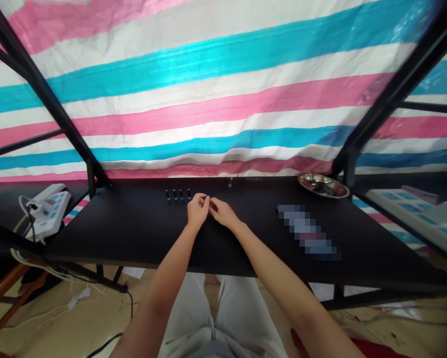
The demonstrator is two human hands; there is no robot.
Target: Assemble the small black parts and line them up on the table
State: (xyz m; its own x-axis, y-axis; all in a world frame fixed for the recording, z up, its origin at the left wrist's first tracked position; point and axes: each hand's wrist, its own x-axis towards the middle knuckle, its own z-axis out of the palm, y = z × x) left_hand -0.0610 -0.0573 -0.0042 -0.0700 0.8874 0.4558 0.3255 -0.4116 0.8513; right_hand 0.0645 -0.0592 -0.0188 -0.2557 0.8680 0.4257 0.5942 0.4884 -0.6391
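My left hand (197, 210) and my right hand (223, 212) meet over the middle of the black table (134, 226), fingertips close together. Both are closed in a pinch. A bit of something dark seems to show between the left fingers, too small to name. Whatever the right fingertips hold, if anything, is hidden. Just left of my hands stands a row of several small black cylinders (174, 194) with pale ends. Toward the back edge lie a small pale piece (230, 182) and several tiny shiny pieces (253, 180) in a line.
A round metal dish (323, 186) sits at the back right corner. Nearer to me is a blurred-out blue packet-like item (307, 232). White power strips (48, 214) lie on the left-hand surface. Black frame bars slope up at both sides before a striped sheet (208, 109).
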